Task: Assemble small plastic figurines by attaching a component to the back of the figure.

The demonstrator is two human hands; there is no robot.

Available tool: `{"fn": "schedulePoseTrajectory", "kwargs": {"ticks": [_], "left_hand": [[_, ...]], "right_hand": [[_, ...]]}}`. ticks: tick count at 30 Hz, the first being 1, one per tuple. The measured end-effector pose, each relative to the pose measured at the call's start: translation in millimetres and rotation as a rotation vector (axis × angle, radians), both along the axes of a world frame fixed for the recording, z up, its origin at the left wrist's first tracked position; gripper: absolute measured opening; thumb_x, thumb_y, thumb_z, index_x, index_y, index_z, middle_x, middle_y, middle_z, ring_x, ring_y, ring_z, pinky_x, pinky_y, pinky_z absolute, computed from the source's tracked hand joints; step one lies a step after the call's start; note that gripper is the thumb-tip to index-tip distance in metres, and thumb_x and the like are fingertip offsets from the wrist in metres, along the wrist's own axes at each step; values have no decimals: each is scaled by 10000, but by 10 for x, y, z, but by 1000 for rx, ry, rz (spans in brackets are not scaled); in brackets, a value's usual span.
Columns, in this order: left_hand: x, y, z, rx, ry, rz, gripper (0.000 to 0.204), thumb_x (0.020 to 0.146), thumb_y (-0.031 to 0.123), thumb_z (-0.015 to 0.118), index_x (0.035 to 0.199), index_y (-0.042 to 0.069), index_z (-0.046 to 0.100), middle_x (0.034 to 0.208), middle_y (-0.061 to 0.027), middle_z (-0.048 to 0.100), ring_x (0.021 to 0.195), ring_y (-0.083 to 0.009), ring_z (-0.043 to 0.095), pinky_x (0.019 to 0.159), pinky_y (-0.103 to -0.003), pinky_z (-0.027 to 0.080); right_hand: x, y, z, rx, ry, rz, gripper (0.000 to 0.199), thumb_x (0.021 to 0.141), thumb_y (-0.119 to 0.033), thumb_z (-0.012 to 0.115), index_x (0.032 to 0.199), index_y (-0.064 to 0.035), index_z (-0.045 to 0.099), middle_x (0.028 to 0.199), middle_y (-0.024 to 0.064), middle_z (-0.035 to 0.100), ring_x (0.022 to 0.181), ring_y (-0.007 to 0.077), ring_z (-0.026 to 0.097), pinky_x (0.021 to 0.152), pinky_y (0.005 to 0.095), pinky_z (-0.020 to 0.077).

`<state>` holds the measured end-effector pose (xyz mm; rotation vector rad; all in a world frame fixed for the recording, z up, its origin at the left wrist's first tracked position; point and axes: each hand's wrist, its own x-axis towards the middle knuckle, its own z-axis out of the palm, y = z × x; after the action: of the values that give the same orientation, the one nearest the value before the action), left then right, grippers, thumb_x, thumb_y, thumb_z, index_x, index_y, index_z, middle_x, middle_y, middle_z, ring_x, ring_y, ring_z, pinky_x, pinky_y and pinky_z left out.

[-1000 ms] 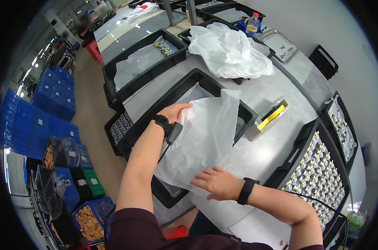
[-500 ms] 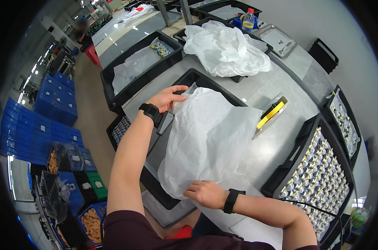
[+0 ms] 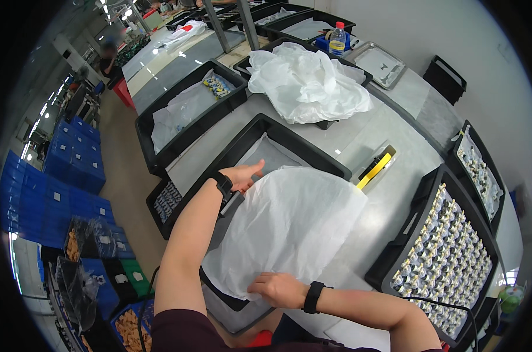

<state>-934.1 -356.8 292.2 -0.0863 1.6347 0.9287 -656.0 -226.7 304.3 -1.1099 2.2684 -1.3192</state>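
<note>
White sheet [image 3: 289,229] of thin liner lies spread over your black tray [image 3: 313,154], draped past its near rim. Your left hand [image 3: 242,175] is open and flat at the sheet's far-left edge; your right hand [image 3: 277,288] presses the near edge, fingers spread, though whether it pinches the sheet is hard to tell. You look to be mid-lining: next, tuck the edges inside. To the right, the yellow-and-black tool [image 3: 374,169] and the tray of small parts [image 3: 447,252] sit close, leaving only 1 narrow strip.
</note>
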Motion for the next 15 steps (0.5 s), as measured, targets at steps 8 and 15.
{"fn": "schedulePoseTrajectory", "kwargs": {"ticks": [8, 15], "left_hand": [[334, 163, -158, 108, -169, -90, 718, 880, 624, 172, 1362, 105, 296, 1359, -139, 365, 1250, -303, 350, 955, -496, 347], [84, -102, -60, 639, -75, 389, 500, 892, 286, 426, 1345, 112, 303, 1126, -150, 522, 1052, -230, 515, 878, -372, 433]], "right_hand": [[-5, 9, 32, -83, -83, 56, 312, 679, 7, 549, 983, -54, 577, 904, 102, 583, 900, 280, 559, 733, 363, 477], [-75, 25, 83, -98, -110, 98, 318, 654, 24, 544, 964, -36, 577, 862, 137, 578, 883, 314, 555, 718, 388, 471]]}}
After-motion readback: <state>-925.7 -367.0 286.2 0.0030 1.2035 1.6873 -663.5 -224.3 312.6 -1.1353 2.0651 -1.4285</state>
